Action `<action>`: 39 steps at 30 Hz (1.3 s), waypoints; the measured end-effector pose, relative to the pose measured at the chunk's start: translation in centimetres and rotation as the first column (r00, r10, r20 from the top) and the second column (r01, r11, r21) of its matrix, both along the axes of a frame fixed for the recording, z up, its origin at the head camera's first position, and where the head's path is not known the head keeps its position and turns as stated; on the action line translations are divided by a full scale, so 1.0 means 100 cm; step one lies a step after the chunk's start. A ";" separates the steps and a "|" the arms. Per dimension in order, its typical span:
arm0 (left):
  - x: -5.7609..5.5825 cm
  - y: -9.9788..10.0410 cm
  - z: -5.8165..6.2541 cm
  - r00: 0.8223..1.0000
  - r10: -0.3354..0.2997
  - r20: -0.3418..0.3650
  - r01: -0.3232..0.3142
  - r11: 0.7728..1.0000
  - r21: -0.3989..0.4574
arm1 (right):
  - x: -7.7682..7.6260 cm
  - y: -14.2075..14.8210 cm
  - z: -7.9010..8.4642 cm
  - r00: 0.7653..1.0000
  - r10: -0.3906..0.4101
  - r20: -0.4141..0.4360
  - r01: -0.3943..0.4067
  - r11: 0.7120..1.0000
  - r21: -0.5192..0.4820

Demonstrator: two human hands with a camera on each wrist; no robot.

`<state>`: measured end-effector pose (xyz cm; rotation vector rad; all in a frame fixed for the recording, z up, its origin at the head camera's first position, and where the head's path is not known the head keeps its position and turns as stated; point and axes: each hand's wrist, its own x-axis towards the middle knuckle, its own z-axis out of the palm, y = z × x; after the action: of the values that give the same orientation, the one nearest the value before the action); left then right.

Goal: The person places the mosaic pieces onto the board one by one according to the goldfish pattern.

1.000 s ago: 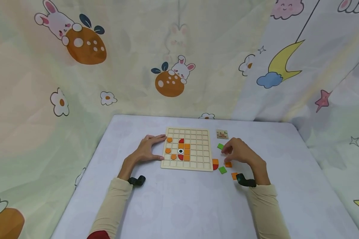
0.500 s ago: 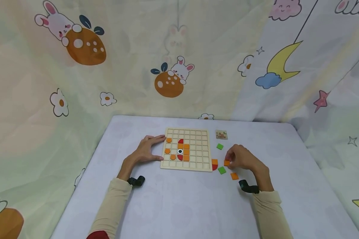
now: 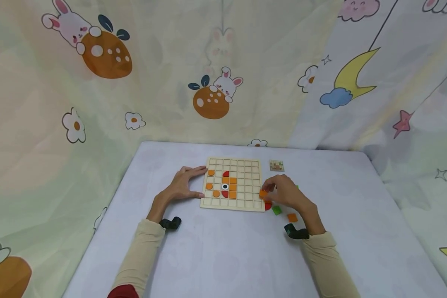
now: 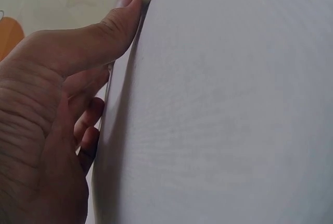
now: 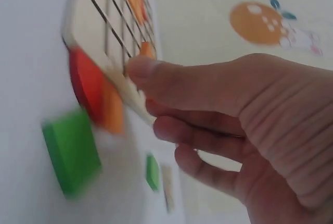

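Observation:
A wooden grid board [image 3: 247, 174] lies on the table with orange, red and eye-marked pieces in its left half. At its left edge rests my left hand [image 3: 180, 185], thumb and fingers spread apart; in the left wrist view the thumb [image 4: 117, 28] touches the board's corner. My right hand [image 3: 286, 191] pinches an orange square tile [image 3: 262, 193] over the board's right edge. Just under it, a red rounded piece [image 3: 268, 206] shows beside the board. The right wrist view has this orange tile [image 5: 147, 50] at the thumb tip, mostly hidden.
Right of the board lie a green square tile [image 3: 277, 210] and an orange square tile [image 3: 292, 217]. Another green tile [image 3: 297, 187] is mostly covered by the right hand. A small picture card [image 3: 277, 166] lies beyond the board's right side. Printed cloth [image 3: 164, 82] hangs behind the table.
My right hand went down to the loose tiles, took hold of an orange square tile and carried it left to the board's edge. The left hand stays in place.

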<state>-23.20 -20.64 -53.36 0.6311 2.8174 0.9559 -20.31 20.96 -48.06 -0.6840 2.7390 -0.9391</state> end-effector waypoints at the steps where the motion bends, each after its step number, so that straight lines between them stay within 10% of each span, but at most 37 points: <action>1: -0.001 0.000 0.000 1.000 0.001 -0.001 -0.001 1.000 0.001 | 0.001 -0.006 0.000 1.000 0.003 -0.010 -0.003 1.000 -0.012; 17: 0.000 0.001 -0.002 1.000 0.009 -0.009 -0.009 1.000 -0.014 | 0.002 -0.049 -0.033 0.982 0.103 -0.156 -0.123 0.984 -0.128; 39: 0.003 0.001 0.003 1.000 0.013 0.005 -0.013 1.000 -0.016 | 0.010 -0.062 -0.024 0.978 0.108 -0.181 -0.117 0.992 -0.043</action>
<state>-22.94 -20.51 -53.03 0.6076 2.8253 0.9344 -19.31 14.76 -50.46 -0.9665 2.7999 -0.9723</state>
